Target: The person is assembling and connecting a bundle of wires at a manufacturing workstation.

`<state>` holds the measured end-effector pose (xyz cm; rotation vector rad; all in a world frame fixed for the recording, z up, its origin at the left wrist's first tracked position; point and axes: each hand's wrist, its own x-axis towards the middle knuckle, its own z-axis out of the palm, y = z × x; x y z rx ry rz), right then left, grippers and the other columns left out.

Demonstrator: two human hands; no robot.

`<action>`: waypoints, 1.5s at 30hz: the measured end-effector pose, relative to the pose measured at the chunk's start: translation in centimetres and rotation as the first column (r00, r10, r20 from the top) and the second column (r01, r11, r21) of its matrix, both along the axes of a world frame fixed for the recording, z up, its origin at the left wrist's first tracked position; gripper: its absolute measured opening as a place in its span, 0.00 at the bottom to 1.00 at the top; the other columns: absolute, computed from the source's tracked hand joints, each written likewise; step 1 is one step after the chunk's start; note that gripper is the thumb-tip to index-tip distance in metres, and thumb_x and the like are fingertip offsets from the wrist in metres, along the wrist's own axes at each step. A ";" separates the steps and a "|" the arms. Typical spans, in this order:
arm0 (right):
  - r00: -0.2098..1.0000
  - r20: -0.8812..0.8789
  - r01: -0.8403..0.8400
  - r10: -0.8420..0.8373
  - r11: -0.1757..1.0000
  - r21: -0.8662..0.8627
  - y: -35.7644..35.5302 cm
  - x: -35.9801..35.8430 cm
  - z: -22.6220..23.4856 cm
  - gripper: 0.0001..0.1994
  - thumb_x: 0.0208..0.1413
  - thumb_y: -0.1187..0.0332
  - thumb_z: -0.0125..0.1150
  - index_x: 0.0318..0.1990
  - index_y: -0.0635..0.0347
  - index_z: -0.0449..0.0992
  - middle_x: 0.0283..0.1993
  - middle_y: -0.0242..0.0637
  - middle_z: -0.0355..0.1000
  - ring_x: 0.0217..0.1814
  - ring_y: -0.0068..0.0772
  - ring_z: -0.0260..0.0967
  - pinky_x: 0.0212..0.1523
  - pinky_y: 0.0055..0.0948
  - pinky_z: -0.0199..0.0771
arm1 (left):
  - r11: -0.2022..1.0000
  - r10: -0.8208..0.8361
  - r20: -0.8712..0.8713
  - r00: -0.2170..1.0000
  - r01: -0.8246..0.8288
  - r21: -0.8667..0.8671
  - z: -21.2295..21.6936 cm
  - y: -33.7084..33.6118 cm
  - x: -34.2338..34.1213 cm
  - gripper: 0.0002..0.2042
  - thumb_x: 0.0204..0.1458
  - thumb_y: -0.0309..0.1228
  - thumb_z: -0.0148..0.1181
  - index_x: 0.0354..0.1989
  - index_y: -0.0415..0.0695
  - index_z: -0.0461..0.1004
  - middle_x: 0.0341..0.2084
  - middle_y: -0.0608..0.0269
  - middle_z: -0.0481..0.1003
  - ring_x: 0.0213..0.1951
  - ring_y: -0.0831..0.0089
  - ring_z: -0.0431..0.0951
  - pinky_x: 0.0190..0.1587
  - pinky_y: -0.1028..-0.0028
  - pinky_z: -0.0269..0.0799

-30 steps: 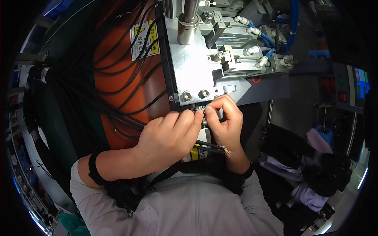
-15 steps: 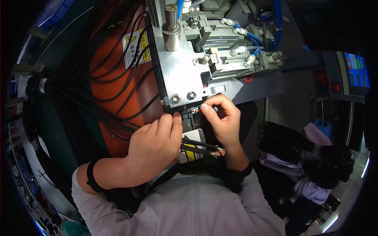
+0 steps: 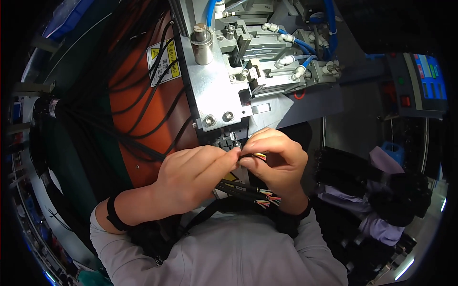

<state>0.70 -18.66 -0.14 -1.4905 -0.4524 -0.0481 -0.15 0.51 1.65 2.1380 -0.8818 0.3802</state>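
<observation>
Right now I see both hands meeting just below the grey metal fixture plate (image 3: 214, 95). My left hand (image 3: 191, 178) and right hand (image 3: 276, 159) are together, fingertips pinched on the end of a black cable (image 3: 253, 156) whose coloured wire ends show between them. More black cables with stripped coloured tips (image 3: 262, 198) lie under my right wrist, near my chest. Far of the hands, blue air hoses (image 3: 296, 40) run over the machine, and a yellow warning label (image 3: 164, 64) sits on the orange panel (image 3: 138, 109) at left.
</observation>
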 end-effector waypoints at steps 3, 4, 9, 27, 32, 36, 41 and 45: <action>0.985 0.083 0.136 -0.149 0.981 0.141 1.6 0.0 -0.2 0.09 0.45 0.80 0.68 0.36 0.67 0.78 0.35 0.40 0.75 0.35 0.31 0.73 0.35 0.24 0.72 | 0.999 0.046 -0.033 0.998 -0.046 -0.022 0.5 0.0 -0.2 0.08 0.43 0.24 0.65 0.33 0.38 0.77 0.23 0.59 0.72 0.21 0.68 0.73 0.20 0.73 0.65; 0.968 0.115 0.197 -0.225 0.957 0.214 1.8 0.0 -0.2 0.09 0.46 0.80 0.67 0.37 0.67 0.78 0.36 0.40 0.75 0.35 0.31 0.73 0.35 0.23 0.72 | 0.997 0.068 -0.050 0.996 -0.070 -0.033 0.6 -0.1 -0.2 0.08 0.42 0.23 0.66 0.33 0.38 0.77 0.23 0.59 0.72 0.20 0.68 0.73 0.20 0.73 0.65; 0.920 0.369 0.181 -0.133 0.978 -0.100 0.9 1.0 0.4 0.09 0.45 0.81 0.68 0.36 0.67 0.77 0.35 0.40 0.75 0.35 0.30 0.74 0.35 0.22 0.73 | 0.992 0.084 0.037 0.996 -0.081 -0.093 0.5 0.0 0.3 0.09 0.40 0.20 0.63 0.33 0.39 0.76 0.20 0.66 0.66 0.19 0.73 0.69 0.18 0.74 0.63; 0.991 -0.133 0.000 -0.030 0.976 -0.218 -0.8 0.6 1.7 0.06 0.49 0.77 0.65 0.29 0.64 0.72 0.31 0.32 0.72 0.31 0.21 0.67 0.32 0.21 0.66 | 0.949 0.077 0.346 0.935 -0.175 0.263 0.2 0.9 0.6 0.10 0.38 0.22 0.60 0.33 0.41 0.76 0.22 0.69 0.65 0.19 0.80 0.65 0.16 0.79 0.54; 0.831 -0.515 -0.114 0.210 0.971 0.212 -1.0 0.8 1.3 0.04 0.51 0.77 0.63 0.31 0.65 0.73 0.33 0.33 0.71 0.32 0.20 0.66 0.34 0.21 0.66 | 0.953 0.092 0.268 0.959 -0.163 0.255 0.1 0.6 0.1 0.14 0.39 0.23 0.59 0.39 0.41 0.77 0.25 0.68 0.69 0.20 0.79 0.66 0.18 0.80 0.55; 0.949 -0.310 -0.037 0.058 0.997 0.072 -0.9 0.9 -0.4 0.03 0.49 0.79 0.62 0.30 0.67 0.73 0.33 0.38 0.71 0.34 0.23 0.65 0.38 0.23 0.66 | 0.933 0.058 0.327 0.943 -0.167 0.317 0.1 0.6 -0.2 0.20 0.37 0.27 0.61 0.43 0.39 0.77 0.30 0.62 0.72 0.23 0.76 0.68 0.19 0.79 0.59; 0.955 -0.295 -0.006 -0.027 0.994 -0.110 -0.8 1.1 -1.1 0.03 0.49 0.79 0.62 0.28 0.68 0.74 0.30 0.36 0.71 0.32 0.24 0.66 0.36 0.24 0.67 | 0.925 0.040 0.240 0.970 -0.127 0.359 -0.3 0.2 -0.7 0.21 0.38 0.28 0.59 0.45 0.40 0.77 0.28 0.65 0.70 0.23 0.77 0.66 0.19 0.79 0.57; 0.984 -0.092 0.113 -0.155 0.928 -0.355 0.3 1.1 -1.6 0.04 0.47 0.79 0.62 0.26 0.68 0.73 0.26 0.37 0.70 0.28 0.25 0.66 0.32 0.25 0.67 | 0.849 0.037 0.201 0.979 -0.137 0.511 -0.3 0.0 -0.8 0.15 0.42 0.27 0.58 0.41 0.41 0.77 0.24 0.72 0.64 0.25 0.81 0.64 0.19 0.82 0.53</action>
